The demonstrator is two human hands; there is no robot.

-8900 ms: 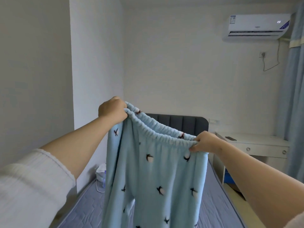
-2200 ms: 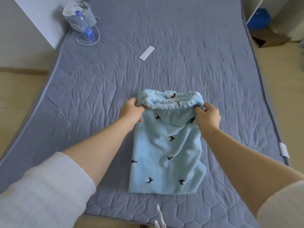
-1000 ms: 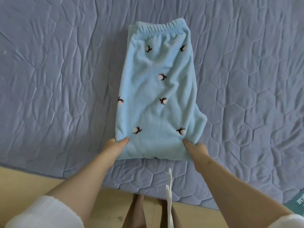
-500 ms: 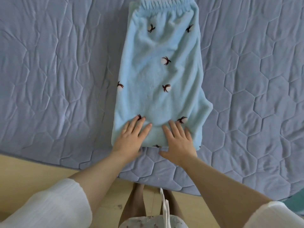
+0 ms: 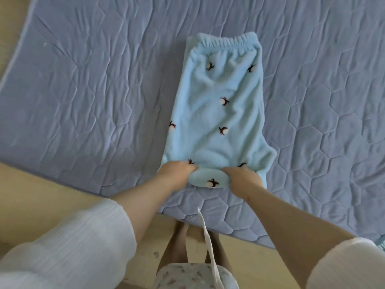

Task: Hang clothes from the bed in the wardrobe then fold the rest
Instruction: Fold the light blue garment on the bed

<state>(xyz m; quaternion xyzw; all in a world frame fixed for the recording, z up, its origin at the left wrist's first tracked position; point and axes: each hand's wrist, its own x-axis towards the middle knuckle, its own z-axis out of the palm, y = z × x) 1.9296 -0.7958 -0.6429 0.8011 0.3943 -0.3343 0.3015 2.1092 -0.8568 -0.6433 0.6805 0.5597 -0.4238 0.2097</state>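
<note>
I am rolling soft, light pale-blue fleece pyjama trousers (image 5: 216, 113) at lower centre, left hand (image 5: 176, 171) and right hand (image 5: 241, 176) both gripping the hem (best hold), fingers curled.

Pale wood floor (image 5: 41, 195) lower left; white strip (image 5: 209, 244) dangling above floral-print garment (image 5: 187, 276), bottom edge.

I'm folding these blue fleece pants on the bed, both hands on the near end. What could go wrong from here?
The fabric flares out beyond the right hand, so the fold may come out lopsided. The pants lie close to the bed edge; pulling back with the left hand could drag them off.
</note>
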